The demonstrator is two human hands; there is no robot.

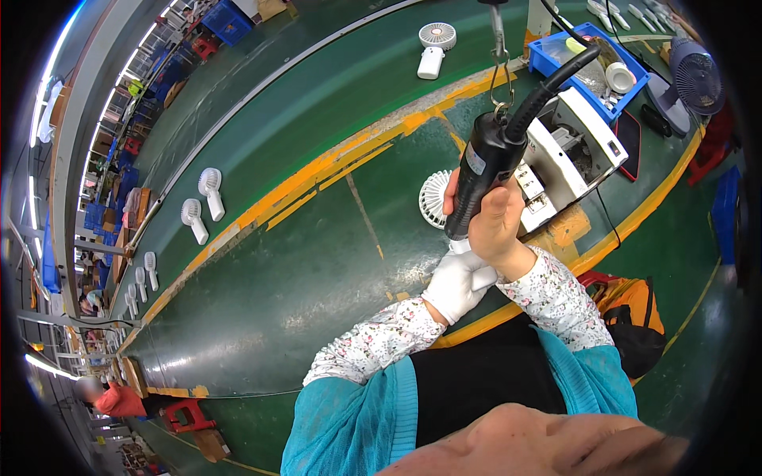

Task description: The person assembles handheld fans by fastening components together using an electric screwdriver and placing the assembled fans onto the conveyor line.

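My right hand (498, 218) is bare and wrapped round a black electric screwdriver (486, 159), which hangs from a metal hook and has a thick cable at its top. The driver leans with its lower end pointing at a white handheld fan (432, 198). In a white glove, my left hand (456, 287) is closed on this fan's handle, just below the driver's tip. The fan's round grille shows left of the driver. Most of its handle is hidden by the driver and my hands, and so is the bit.
A white boxy machine (567, 147) stands right of the driver. Beyond it are a blue bin (548, 67) of parts and a dark blue desk fan (697, 75). Several white handheld fans, one being a fan (210, 193) at left, lie on the green belt (317, 111).
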